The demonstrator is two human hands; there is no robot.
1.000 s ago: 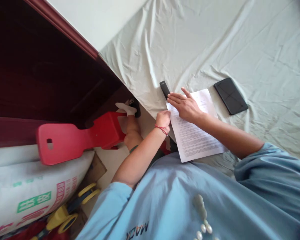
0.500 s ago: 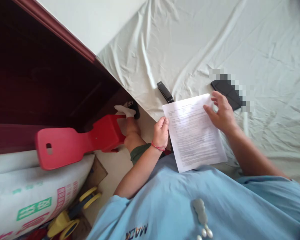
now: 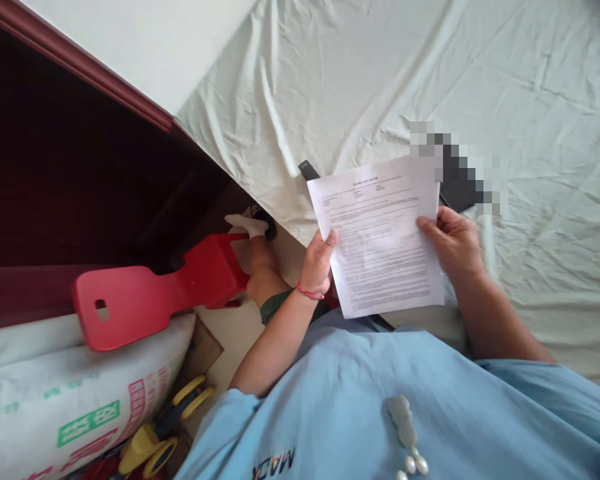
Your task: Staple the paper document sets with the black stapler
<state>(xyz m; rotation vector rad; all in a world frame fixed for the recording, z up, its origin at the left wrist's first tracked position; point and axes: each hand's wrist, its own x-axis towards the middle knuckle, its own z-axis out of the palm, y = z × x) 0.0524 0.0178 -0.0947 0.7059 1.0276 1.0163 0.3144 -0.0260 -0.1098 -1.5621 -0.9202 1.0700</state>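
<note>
White printed paper [image 3: 385,257] is held, text side up, above the edge of the pale sheet [image 3: 545,133], close to the blue shirt [image 3: 350,393]. The left hand [image 3: 319,263] has its fingers clamped on the left edge, thumb on the printed face; the right hand [image 3: 457,245] grips the right edge likewise. A black object [image 3: 307,171] — mostly hidden — shows past the top left corner; a dark flat item [image 3: 457,190], partly pixelated, lies beside the right hand.

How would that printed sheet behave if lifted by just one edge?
The printed sheet would probably flop, since it looks like thin paper. It is likely light: the left hand and right hand hold only its side edges. It may crease, having no visible stiff frame.
</note>
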